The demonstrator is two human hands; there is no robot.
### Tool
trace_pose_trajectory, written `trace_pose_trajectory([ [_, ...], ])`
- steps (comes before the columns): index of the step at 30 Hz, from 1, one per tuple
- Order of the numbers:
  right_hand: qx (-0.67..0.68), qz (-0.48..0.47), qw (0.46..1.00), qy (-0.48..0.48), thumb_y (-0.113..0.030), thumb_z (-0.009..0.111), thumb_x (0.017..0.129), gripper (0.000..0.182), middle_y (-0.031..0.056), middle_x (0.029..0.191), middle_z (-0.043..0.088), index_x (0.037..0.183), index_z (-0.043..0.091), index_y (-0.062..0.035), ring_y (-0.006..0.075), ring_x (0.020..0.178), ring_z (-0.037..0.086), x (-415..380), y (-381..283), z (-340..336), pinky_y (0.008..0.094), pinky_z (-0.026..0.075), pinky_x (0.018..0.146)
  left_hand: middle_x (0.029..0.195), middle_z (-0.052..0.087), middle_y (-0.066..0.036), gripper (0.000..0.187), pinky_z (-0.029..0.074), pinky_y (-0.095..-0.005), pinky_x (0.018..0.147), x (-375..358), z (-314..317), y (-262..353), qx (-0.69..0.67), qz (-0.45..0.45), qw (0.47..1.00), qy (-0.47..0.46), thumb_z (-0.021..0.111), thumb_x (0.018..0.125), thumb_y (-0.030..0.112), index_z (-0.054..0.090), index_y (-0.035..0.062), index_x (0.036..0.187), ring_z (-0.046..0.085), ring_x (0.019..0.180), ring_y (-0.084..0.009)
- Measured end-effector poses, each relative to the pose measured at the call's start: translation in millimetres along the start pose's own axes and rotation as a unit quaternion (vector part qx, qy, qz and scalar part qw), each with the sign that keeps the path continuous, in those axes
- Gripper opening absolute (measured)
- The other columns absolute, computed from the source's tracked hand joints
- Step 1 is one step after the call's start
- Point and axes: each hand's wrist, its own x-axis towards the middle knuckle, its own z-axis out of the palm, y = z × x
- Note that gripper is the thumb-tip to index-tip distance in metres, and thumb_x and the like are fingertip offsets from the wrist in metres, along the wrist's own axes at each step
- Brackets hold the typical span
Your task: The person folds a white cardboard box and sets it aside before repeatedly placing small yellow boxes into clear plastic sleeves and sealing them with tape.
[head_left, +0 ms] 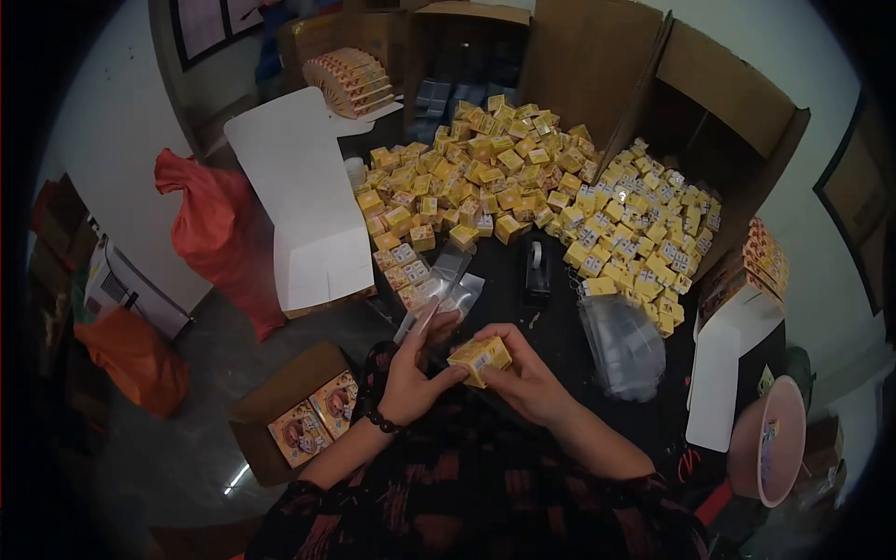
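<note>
A small yellow box (480, 360) with a barcode label is gripped in my right hand (534, 381), its fingers and thumb around the right end. My left hand (411, 375), wearing a dark beaded bracelet, has its thumb against the box's left end. Its other fingers point upward, and a clear plastic bag (409, 323) shows along them, apparently pinched there. More clear plastic bags (452, 273) lie just beyond those fingers. A row of small boxes (403, 264) with printed faces stands beside these bags on the black table.
A large heap of yellow boxes (504, 168) covers the table's back, against open cartons (719, 84). A tape dispenser (536, 273) and a stack of clear bags (623, 350) lie nearer. White-flapped display boxes (322, 215) flank both sides. A carton (252, 411), red sack (219, 233) and pink basin (779, 439) surround me.
</note>
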Motion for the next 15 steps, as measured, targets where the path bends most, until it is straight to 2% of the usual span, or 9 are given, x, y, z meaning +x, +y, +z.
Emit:
trace_pose_trajectory([
  [1, -0.089, 0.046, 0.994, -0.032, -0.001, 0.059, 0.085, 0.03, 0.0106, 0.121, 0.051, 0.112, 0.047, -0.0065, 0.0209, 0.114, 0.051, -4, -5, -3, 0.0321, 0.041, 0.097, 0.135, 0.045, -0.015, 0.087, 0.033, -0.0352, 0.105, -2, 0, 1, -0.02, -0.005, 1.0, 0.0, 0.075, 0.076, 0.011, 0.023, 0.0032, 0.145, 0.045, 0.124, -0.0233],
  [2, -0.089, 0.041, 0.995, -0.031, -0.001, 0.059, 0.085, 0.03, 0.0106, 0.121, 0.051, 0.112, 0.047, -0.0065, 0.0209, 0.114, 0.051, -7, -8, -7, 0.0321, 0.041, 0.097, 0.135, 0.045, -0.015, 0.087, 0.033, -0.0352, 0.105, -3, -1, 2, -0.018, -0.002, 1.0, -0.005, 0.075, 0.076, 0.011, 0.023, 0.0032, 0.145, 0.045, 0.124, -0.0233],
  [4, -0.12, -0.084, 0.988, -0.038, 0.0, 0.059, 0.085, 0.029, 0.0084, 0.115, 0.053, 0.11, 0.046, -0.0075, 0.0175, 0.106, 0.053, -13, -15, -17, 0.0287, 0.042, 0.091, 0.133, 0.047, -0.014, 0.075, 0.037, -0.033, 0.101, -4, 2, 2, -0.015, -0.025, 0.999, -0.029, 0.069, 0.082, 0.009, 0.027, 0.0025, 0.144, 0.048, 0.119, -0.0206],
  [5, 0.028, -0.118, 0.992, 0.045, 0.0, 0.059, 0.086, 0.026, 0.0078, 0.111, 0.053, 0.106, 0.045, -0.0068, 0.0161, 0.105, 0.053, -12, -22, -16, 0.0289, 0.043, 0.09, 0.133, 0.047, -0.014, 0.075, 0.037, -0.033, 0.101, -3, 8, 2, -0.02, -0.025, 0.999, -0.039, 0.069, 0.082, 0.009, 0.027, 0.0025, 0.144, 0.048, 0.119, -0.0206],
  [8, -0.118, -0.309, 0.909, 0.252, -0.003, 0.057, 0.089, 0.025, 0.0072, 0.106, 0.052, 0.113, 0.048, -0.0028, 0.0161, 0.104, 0.053, 12, -27, -20, 0.029, 0.043, 0.091, 0.132, 0.049, -0.013, 0.059, 0.041, -0.0303, 0.096, -8, 17, 7, -0.039, -0.082, 0.995, -0.029, 0.059, 0.089, 0.007, 0.031, 0.0016, 0.142, 0.051, 0.112, -0.0175],
  [9, -0.116, -0.311, 0.91, 0.249, -0.003, 0.057, 0.089, 0.025, 0.0072, 0.106, 0.052, 0.113, 0.048, -0.0028, 0.0161, 0.104, 0.053, 13, -23, -27, 0.029, 0.043, 0.091, 0.13, 0.05, -0.013, 0.054, 0.042, -0.0294, 0.094, -8, 21, 7, -0.022, -0.067, 0.996, -0.045, 0.054, 0.092, 0.007, 0.032, 0.0018, 0.141, 0.053, 0.11, -0.0168],
  [11, -0.452, -0.238, 0.83, 0.225, -0.005, 0.057, 0.09, 0.036, 0.0076, 0.111, 0.051, 0.123, 0.045, -0.0024, 0.0152, 0.106, 0.052, 13, -18, -43, 0.0275, 0.043, 0.091, 0.129, 0.051, -0.013, 0.049, 0.043, -0.0285, 0.092, -6, 23, 8, -0.003, -0.047, 0.997, -0.059, 0.049, 0.095, 0.006, 0.033, 0.0021, 0.141, 0.054, 0.107, -0.0161],
  [12, -0.304, -0.178, 0.913, 0.208, -0.003, 0.059, 0.088, 0.043, 0.008, 0.119, 0.049, 0.129, 0.043, -0.0027, 0.0147, 0.11, 0.051, 12, -11, -44, 0.0271, 0.042, 0.093, 0.127, 0.053, -0.013, 0.048, 0.043, -0.0283, 0.091, -5, 23, 10, 0.002, -0.04, 0.998, -0.05, 0.048, 0.095, 0.007, 0.034, 0.0024, 0.141, 0.055, 0.105, -0.0157],
  [15, -0.298, -0.156, 0.925, 0.177, -0.001, 0.058, 0.088, 0.044, 0.0085, 0.124, 0.047, 0.13, 0.043, -0.0016, 0.0153, 0.113, 0.05, 4, -10, -43, 0.0277, 0.042, 0.094, 0.123, 0.057, -0.011, 0.047, 0.044, -0.0275, 0.09, -4, 21, 7, 0.062, -0.029, 0.996, -0.065, 0.047, 0.096, 0.007, 0.035, 0.0034, 0.141, 0.056, 0.102, -0.0149],
])
